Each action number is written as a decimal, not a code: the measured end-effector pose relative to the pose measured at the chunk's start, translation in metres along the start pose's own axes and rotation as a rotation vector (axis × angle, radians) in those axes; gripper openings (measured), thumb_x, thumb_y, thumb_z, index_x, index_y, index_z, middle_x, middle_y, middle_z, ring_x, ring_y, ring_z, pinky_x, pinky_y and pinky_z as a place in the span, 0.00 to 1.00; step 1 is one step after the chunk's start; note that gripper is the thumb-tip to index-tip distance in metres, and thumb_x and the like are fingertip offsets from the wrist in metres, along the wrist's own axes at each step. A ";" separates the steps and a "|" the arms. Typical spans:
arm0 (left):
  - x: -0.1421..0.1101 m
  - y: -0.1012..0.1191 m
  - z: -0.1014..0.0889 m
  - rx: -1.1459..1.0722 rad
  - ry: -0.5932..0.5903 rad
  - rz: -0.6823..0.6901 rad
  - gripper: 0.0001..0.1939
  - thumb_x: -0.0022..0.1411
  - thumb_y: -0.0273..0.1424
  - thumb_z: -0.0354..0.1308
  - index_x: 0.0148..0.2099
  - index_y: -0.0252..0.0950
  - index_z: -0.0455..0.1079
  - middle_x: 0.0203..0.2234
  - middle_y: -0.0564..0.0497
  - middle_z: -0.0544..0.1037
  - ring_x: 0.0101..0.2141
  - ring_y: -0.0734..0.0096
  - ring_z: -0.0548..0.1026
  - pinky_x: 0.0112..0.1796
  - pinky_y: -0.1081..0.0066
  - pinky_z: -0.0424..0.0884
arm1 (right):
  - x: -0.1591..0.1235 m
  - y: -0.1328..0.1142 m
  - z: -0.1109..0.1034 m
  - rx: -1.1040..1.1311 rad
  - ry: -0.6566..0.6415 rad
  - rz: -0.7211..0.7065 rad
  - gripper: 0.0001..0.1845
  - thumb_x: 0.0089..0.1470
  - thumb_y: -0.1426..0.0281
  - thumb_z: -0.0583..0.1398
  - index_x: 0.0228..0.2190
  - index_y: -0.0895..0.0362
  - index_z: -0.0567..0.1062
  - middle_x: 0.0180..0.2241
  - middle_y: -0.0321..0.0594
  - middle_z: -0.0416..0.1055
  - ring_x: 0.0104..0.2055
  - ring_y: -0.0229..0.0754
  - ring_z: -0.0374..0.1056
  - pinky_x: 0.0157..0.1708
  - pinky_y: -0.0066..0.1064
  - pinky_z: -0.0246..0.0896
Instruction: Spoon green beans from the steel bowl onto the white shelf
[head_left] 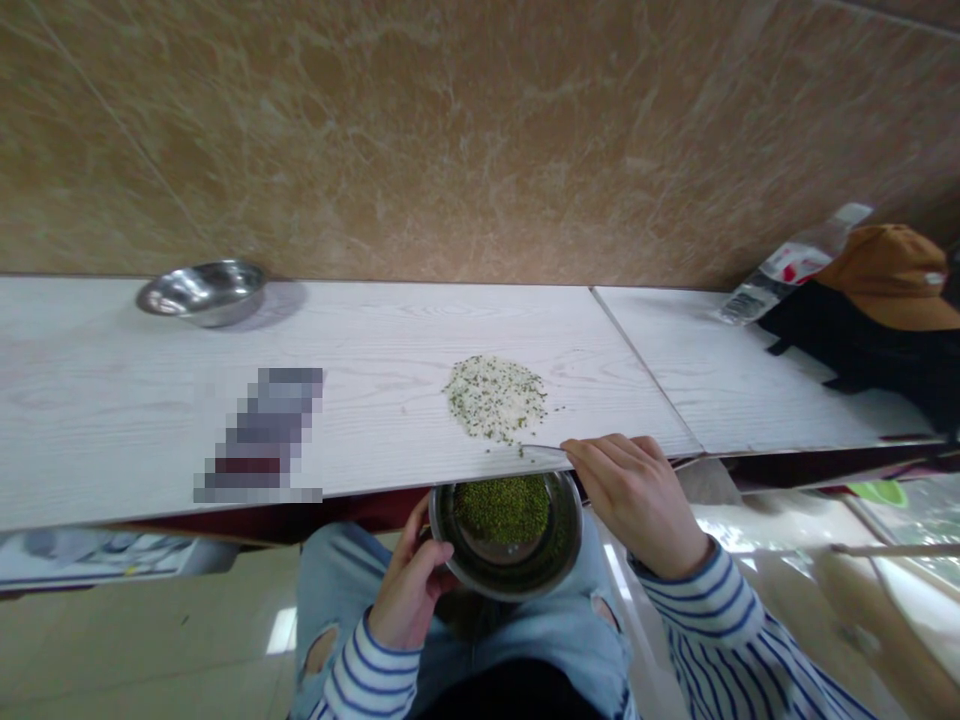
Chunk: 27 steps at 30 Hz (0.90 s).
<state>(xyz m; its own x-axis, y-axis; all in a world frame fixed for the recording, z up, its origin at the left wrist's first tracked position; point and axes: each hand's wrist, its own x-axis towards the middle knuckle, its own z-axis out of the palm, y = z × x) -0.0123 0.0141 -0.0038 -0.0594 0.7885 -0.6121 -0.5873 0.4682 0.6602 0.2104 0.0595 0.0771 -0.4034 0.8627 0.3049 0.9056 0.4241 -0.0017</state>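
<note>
My left hand grips the left rim of a steel bowl, held just below the counter's front edge above my lap. Green mung beans lie inside the bowl. My right hand is closed around a thin metal utensil; most of it is hidden by the fingers, so its exact kind is unclear. Its tip points left at the near side of a pile of white rice-like grains mixed with green beans. A few stray beans are scattered near the tip.
A second steel bowl stands at the back left on the white counter. A blurred-out flat object lies left of the pile. At the right are a leaning plastic bottle, a brown cap and black cloth. A marbled wall backs the counter.
</note>
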 end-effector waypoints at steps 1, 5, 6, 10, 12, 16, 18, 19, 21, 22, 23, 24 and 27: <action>0.000 0.000 0.000 -0.002 -0.002 0.000 0.34 0.39 0.25 0.58 0.53 0.41 0.61 0.33 0.53 0.74 0.29 0.70 0.70 0.25 0.71 0.68 | -0.001 0.000 0.000 -0.001 0.001 0.003 0.11 0.57 0.72 0.50 0.40 0.54 0.70 0.33 0.37 0.73 0.37 0.39 0.65 0.36 0.32 0.48; -0.001 0.000 0.000 0.002 -0.011 0.004 0.33 0.40 0.25 0.57 0.53 0.40 0.61 0.33 0.52 0.74 0.28 0.71 0.69 0.25 0.72 0.68 | -0.001 -0.001 -0.002 -0.008 0.002 0.000 0.11 0.57 0.71 0.51 0.40 0.54 0.70 0.32 0.37 0.73 0.36 0.39 0.65 0.36 0.32 0.49; -0.001 0.000 0.000 0.004 -0.016 0.004 0.33 0.41 0.24 0.57 0.53 0.40 0.61 0.33 0.52 0.74 0.28 0.71 0.69 0.25 0.72 0.68 | -0.002 -0.001 -0.002 -0.007 0.004 -0.001 0.11 0.57 0.71 0.51 0.40 0.54 0.70 0.32 0.37 0.73 0.36 0.38 0.66 0.35 0.32 0.49; -0.002 0.000 0.000 -0.006 -0.044 0.004 0.33 0.42 0.24 0.56 0.53 0.40 0.60 0.33 0.53 0.73 0.29 0.72 0.69 0.25 0.72 0.68 | -0.002 -0.002 -0.002 0.008 -0.001 -0.001 0.11 0.56 0.71 0.51 0.40 0.54 0.70 0.33 0.36 0.73 0.36 0.38 0.65 0.36 0.32 0.48; -0.001 0.000 0.000 -0.011 -0.055 0.001 0.32 0.42 0.23 0.56 0.53 0.41 0.60 0.33 0.53 0.73 0.29 0.72 0.69 0.25 0.72 0.68 | -0.001 -0.003 -0.002 0.012 -0.008 -0.004 0.11 0.57 0.71 0.51 0.40 0.54 0.70 0.33 0.36 0.73 0.36 0.38 0.65 0.36 0.32 0.48; 0.000 -0.001 -0.001 0.000 -0.067 -0.009 0.32 0.42 0.23 0.56 0.53 0.41 0.59 0.33 0.54 0.73 0.29 0.72 0.68 0.25 0.72 0.68 | 0.001 -0.005 -0.002 0.008 -0.011 -0.019 0.11 0.57 0.71 0.51 0.40 0.54 0.70 0.32 0.37 0.73 0.36 0.38 0.65 0.36 0.32 0.48; 0.000 -0.001 -0.001 0.006 -0.068 -0.012 0.32 0.42 0.23 0.56 0.53 0.41 0.59 0.33 0.54 0.72 0.29 0.72 0.68 0.25 0.72 0.68 | 0.003 -0.005 -0.002 0.006 -0.012 -0.017 0.11 0.57 0.71 0.51 0.41 0.55 0.70 0.32 0.37 0.73 0.36 0.38 0.65 0.35 0.32 0.48; 0.000 -0.001 -0.001 0.008 -0.066 -0.013 0.32 0.42 0.23 0.56 0.53 0.41 0.59 0.33 0.54 0.72 0.29 0.72 0.68 0.24 0.73 0.68 | 0.003 -0.005 -0.002 0.004 -0.014 -0.012 0.11 0.57 0.71 0.51 0.40 0.55 0.70 0.31 0.37 0.72 0.36 0.38 0.65 0.35 0.32 0.47; 0.000 -0.001 -0.001 0.006 -0.060 -0.010 0.32 0.42 0.23 0.56 0.53 0.41 0.60 0.32 0.54 0.73 0.28 0.73 0.68 0.24 0.73 0.67 | 0.005 -0.005 -0.001 0.002 -0.018 -0.002 0.11 0.57 0.72 0.51 0.40 0.54 0.70 0.31 0.37 0.72 0.36 0.39 0.65 0.35 0.33 0.47; 0.000 -0.001 -0.001 0.005 -0.055 -0.008 0.32 0.42 0.23 0.56 0.53 0.41 0.60 0.32 0.54 0.73 0.28 0.73 0.68 0.24 0.73 0.67 | 0.005 -0.005 -0.001 0.001 -0.017 0.000 0.11 0.57 0.72 0.51 0.40 0.54 0.70 0.31 0.37 0.72 0.36 0.39 0.65 0.35 0.33 0.47; -0.001 0.000 -0.001 0.002 -0.050 -0.006 0.32 0.42 0.23 0.56 0.52 0.41 0.60 0.32 0.54 0.73 0.28 0.73 0.68 0.24 0.73 0.67 | 0.006 -0.004 0.000 0.002 -0.017 0.001 0.11 0.57 0.72 0.51 0.40 0.54 0.70 0.31 0.37 0.72 0.36 0.39 0.65 0.35 0.32 0.47; -0.001 0.000 0.000 -0.001 -0.045 -0.004 0.32 0.42 0.23 0.56 0.52 0.41 0.60 0.32 0.54 0.73 0.28 0.73 0.68 0.24 0.72 0.67 | 0.006 -0.005 0.000 0.003 -0.015 0.001 0.11 0.57 0.72 0.51 0.40 0.54 0.70 0.31 0.37 0.72 0.36 0.39 0.65 0.36 0.32 0.47; -0.001 0.001 0.000 -0.002 -0.039 0.002 0.32 0.41 0.24 0.56 0.52 0.41 0.60 0.32 0.54 0.72 0.28 0.72 0.68 0.23 0.72 0.67 | 0.007 -0.006 0.001 0.013 -0.009 -0.004 0.11 0.57 0.72 0.51 0.41 0.54 0.69 0.32 0.37 0.72 0.36 0.39 0.65 0.36 0.32 0.47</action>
<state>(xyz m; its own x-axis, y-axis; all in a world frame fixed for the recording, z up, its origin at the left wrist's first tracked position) -0.0127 0.0138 -0.0024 -0.0293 0.8047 -0.5930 -0.5891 0.4654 0.6606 0.2022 0.0637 0.0780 -0.4082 0.8633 0.2968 0.9023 0.4310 -0.0128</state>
